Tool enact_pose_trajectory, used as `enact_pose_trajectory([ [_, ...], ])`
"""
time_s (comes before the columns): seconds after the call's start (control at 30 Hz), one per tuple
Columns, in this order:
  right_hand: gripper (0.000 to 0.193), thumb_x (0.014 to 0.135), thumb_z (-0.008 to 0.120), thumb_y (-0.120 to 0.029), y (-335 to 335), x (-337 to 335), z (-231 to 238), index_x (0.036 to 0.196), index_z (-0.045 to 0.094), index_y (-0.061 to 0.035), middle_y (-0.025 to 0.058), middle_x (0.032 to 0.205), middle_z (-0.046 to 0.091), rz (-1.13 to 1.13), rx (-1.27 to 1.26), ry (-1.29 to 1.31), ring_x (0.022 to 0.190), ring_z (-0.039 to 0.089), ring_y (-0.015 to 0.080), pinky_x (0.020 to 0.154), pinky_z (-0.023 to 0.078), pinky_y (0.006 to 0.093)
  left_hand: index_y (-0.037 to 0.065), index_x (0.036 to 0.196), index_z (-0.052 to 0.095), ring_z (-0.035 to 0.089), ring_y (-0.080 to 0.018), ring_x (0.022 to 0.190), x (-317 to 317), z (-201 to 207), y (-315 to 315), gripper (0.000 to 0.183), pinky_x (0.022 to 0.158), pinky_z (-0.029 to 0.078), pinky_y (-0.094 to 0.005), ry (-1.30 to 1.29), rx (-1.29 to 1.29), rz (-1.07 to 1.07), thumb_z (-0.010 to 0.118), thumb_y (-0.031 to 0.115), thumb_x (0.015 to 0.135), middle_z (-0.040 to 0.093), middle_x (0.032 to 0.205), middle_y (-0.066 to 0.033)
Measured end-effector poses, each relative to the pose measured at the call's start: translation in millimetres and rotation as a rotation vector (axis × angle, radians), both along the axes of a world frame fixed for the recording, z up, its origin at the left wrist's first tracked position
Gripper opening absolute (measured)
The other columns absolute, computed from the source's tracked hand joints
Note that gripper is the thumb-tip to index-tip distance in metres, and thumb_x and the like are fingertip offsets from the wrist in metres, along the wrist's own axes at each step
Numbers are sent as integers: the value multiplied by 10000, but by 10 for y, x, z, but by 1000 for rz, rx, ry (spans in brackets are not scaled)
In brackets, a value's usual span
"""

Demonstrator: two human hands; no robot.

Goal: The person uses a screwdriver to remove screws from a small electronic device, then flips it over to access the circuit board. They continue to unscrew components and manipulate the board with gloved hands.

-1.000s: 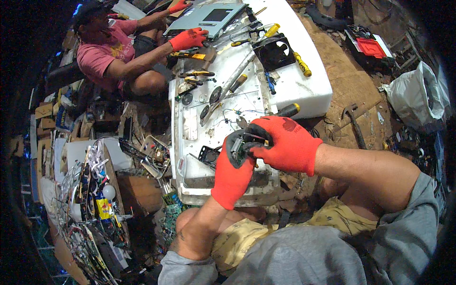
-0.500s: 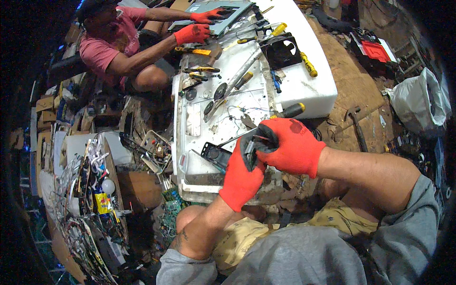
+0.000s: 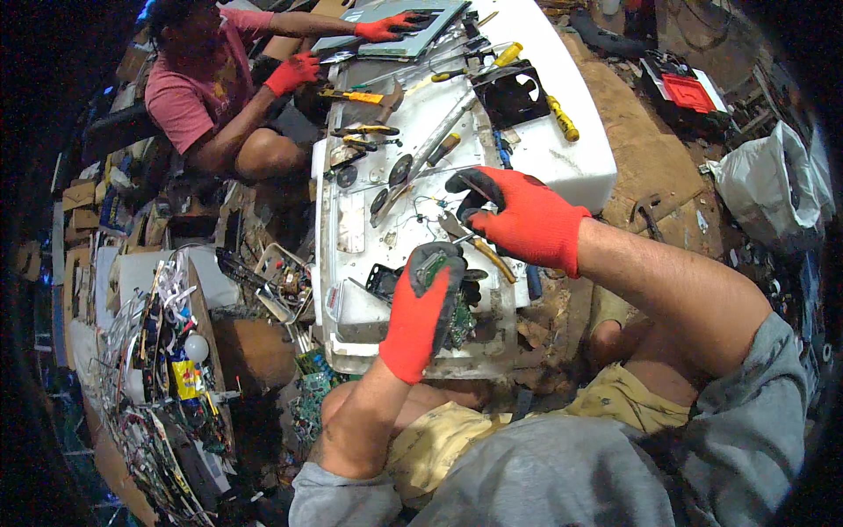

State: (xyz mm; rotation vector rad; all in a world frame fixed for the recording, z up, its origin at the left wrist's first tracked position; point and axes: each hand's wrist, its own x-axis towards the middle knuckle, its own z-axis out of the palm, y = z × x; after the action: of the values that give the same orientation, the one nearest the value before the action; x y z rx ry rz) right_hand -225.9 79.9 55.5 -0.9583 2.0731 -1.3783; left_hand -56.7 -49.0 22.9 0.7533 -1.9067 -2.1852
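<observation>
My left hand [image 3: 420, 303], in a red glove with black palm and fingers, is closed on a small green circuit piece [image 3: 428, 266]. To its upper right, my right hand [image 3: 522, 215] wears a matching glove. Its fingers are curled around a thin part that I cannot make out clearly. Below the right hand lie pliers [image 3: 493, 259] with yellowish handles. A green circuit board [image 3: 462, 327] shows beside my left wrist, and a black plastic part [image 3: 381, 279] is partly hidden behind that hand.
On the white bench [image 3: 356, 294] lie a hammer [image 3: 360, 97], a yellow-black screwdriver [image 3: 443, 149] and a black square frame [image 3: 509, 95]. Across it, a co-worker's gloved hand [image 3: 382, 29] touches a flat grey panel [image 3: 421, 35]. Cables and scrap [image 3: 176, 351] pile up at left; a white sack [image 3: 768, 184] stands right.
My hands, together before, have moved apart: the left down and left, the right up. The green piece and pliers handles now show. The co-worker's nearer hand has drawn back from the panel.
</observation>
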Motion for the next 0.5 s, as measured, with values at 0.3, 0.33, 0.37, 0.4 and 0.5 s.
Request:
enact_pose_trajectory([
  [0.3,314,845,675,-203,187,56,23,1123,641,-63,152,1030,697,197,91,37,973,669,288,890,514,371,38,1164,538,669,-307,876,-65,260,-76,657,756,589,-468,70,513,77,395,653,982,598,1032,-130],
  [0.33,354,837,688,-208,208,92,16,1156,629,-68,154,1049,692,228,64,64,988,665,291,897,513,376,51,1147,550,665,-320,888,-73,267,-95,669,772,589,-484,96,514,71,383,675,972,603,1026,-125],
  [0.37,395,830,700,-214,221,137,13,1189,616,-72,156,1068,687,262,33,87,1004,662,294,904,512,381,59,1130,572,668,-318,879,-73,290,-115,650,768,587,-490,121,567,77,389,664,975,622,1014,-128],
  [0.4,521,801,727,-216,242,191,0,1281,567,-89,178,1168,648,267,-15,149,1066,642,307,919,510,408,67,1112,595,671,-315,871,-74,311,-132,633,764,586,-496,145,619,83,395,653,978,641,1002,-131],
  [0.5,619,794,744,-242,309,344,30,1360,520,-131,194,1245,558,252,12,325,1103,608,383,911,511,455,71,1082,625,674,-349,897,-99,342,-94,621,780,578,-529,187,659,100,388,637,986,668,1019,-145],
])
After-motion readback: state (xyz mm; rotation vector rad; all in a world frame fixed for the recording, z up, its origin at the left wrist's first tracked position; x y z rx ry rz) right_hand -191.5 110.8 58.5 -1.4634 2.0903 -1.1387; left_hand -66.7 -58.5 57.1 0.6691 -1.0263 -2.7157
